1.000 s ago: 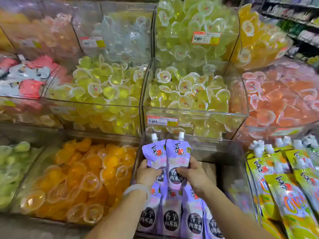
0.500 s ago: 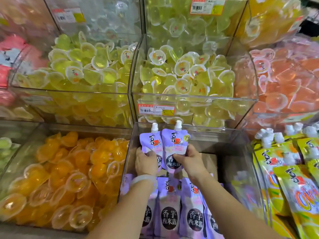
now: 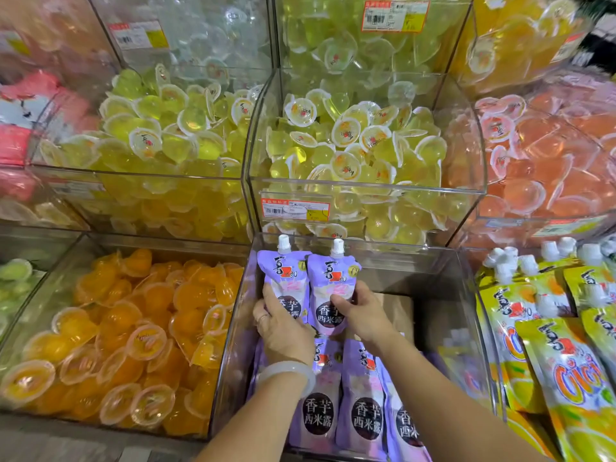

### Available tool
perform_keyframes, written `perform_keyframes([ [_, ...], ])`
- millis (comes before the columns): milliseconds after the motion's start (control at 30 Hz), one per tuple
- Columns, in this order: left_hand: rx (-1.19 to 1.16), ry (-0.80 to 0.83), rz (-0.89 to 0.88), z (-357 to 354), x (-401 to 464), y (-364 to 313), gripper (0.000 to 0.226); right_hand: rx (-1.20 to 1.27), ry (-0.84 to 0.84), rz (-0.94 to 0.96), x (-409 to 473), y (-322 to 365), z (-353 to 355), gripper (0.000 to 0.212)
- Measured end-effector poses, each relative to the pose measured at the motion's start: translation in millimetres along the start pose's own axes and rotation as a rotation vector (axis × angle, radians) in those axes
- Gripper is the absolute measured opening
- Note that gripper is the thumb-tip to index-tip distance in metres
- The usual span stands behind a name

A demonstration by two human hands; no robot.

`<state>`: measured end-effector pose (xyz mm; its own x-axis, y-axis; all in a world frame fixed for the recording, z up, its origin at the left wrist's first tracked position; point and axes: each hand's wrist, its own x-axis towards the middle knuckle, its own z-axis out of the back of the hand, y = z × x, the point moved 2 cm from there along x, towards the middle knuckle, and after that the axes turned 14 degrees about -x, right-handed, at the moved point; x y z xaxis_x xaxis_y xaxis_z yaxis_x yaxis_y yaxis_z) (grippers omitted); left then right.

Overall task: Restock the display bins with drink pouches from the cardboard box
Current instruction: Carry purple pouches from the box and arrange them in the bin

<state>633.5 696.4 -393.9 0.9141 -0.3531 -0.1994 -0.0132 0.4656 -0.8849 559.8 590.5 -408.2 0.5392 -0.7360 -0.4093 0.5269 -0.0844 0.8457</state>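
The left hand (image 3: 283,328) curls round the lower part of one purple drink pouch (image 3: 283,281), thumb across its front, with a pale bangle (image 3: 286,371) on the wrist. Just at its 3 o'clock, the right hand (image 3: 361,315) grips a second purple pouch (image 3: 333,288) the same way, fingers wrapped round its right edge and thumb on the dark round label. The two pouches stand upright and side by side, edges touching, white caps up, at the back of a clear display bin (image 3: 466,328).

At 6 o'clock from the hands, a row of the same purple pouches (image 3: 363,405) lies overlapped in the front of that bin. At 3 o'clock inside the bin, a brown cardboard surface (image 3: 396,311) shows on the floor.

At 9 o'clock, the neighbouring bin holds orange jelly cups (image 3: 133,328). At 3 o'clock, beyond the clear wall, lie yellow-green pouches (image 3: 550,345) with white caps. At 12 o'clock, the upper tier holds pale yellow jelly cups (image 3: 350,145) behind an orange price label (image 3: 295,210), with greener cups (image 3: 160,128) at 11 o'clock and peach ones (image 3: 546,168) at 2 o'clock.
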Motion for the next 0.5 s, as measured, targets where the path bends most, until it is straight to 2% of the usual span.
perform_keyframes([
  [133,0.030,0.011,0.022,4.8,-3.4,0.0,0.083,-0.089,-0.046,-0.023,-3.3,1.7,3.3,0.028],
  [233,0.194,0.077,-0.064,11.7,-9.8,-6.5,0.085,-0.140,-0.088,-0.030,-11.6,5.2,10.9,0.046],
  [333,0.377,0.172,-0.202,13.9,-15.9,-20.3,0.076,-0.421,-0.106,-0.015,-24.4,14.5,20.8,0.056],
  [500,0.624,0.401,-0.360,1.8,-33.0,-50.8,0.073,-1.115,-0.061,0.155,-55.9,30.9,40.5,0.051],
])
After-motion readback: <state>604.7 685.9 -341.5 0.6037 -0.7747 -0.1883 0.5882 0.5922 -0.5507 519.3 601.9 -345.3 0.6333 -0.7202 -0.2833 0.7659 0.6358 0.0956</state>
